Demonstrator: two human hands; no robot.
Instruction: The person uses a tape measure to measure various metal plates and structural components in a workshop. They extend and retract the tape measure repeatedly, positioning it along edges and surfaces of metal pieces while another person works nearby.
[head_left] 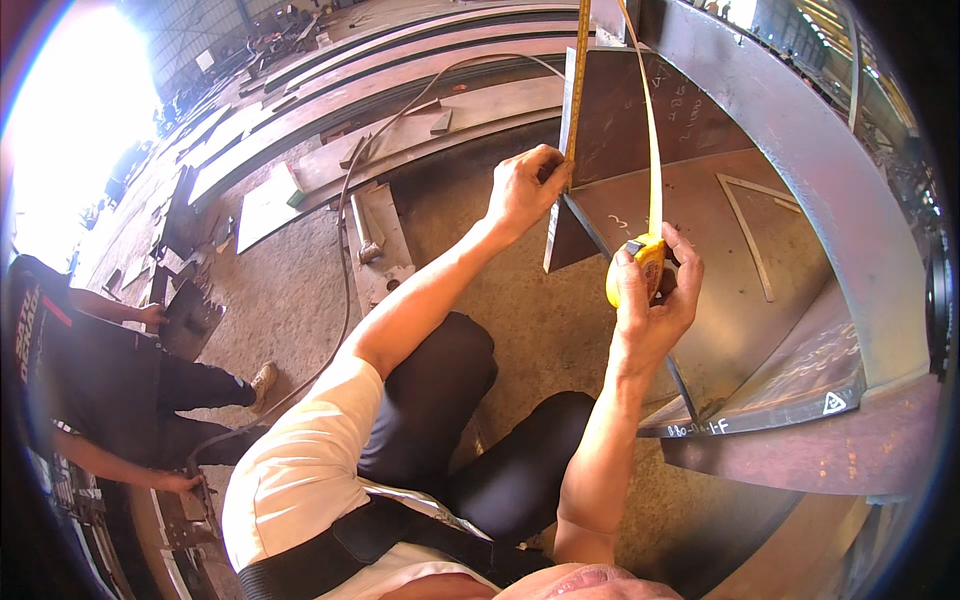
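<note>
**Both hands on a yellow tape measure at the steel plate**

The left hand (525, 190) is raised at the end of a nearly straight arm that runs up and away from the white sleeve. Its fingers are curled shut, pinching the yellow tape blade (578, 80) against the upper edge of a narrow upright steel plate (556, 235). From that pinch the blade rises toward the top of the view, loops over and comes back down to the other hand.

The right hand (655, 295) stands lower and to the right of the left, the forearm rising almost vertically from the bent elbow, the wrist slightly cocked back. Its fingers wrap closed around the yellow tape measure case (637, 268), with the thumb on the near side and fingertips over the far side.

Just beyond both hands lies a rusty flat steel sheet (720, 260) bearing chalk marks, bounded on the right by a curved steel beam (840, 210). Well to the left of the left arm, another person (90, 370) in dark clothes crouches over metal pieces on the concrete floor (290, 290). A cable (345, 250) runs along the floor, left of the outstretched arm.
</note>
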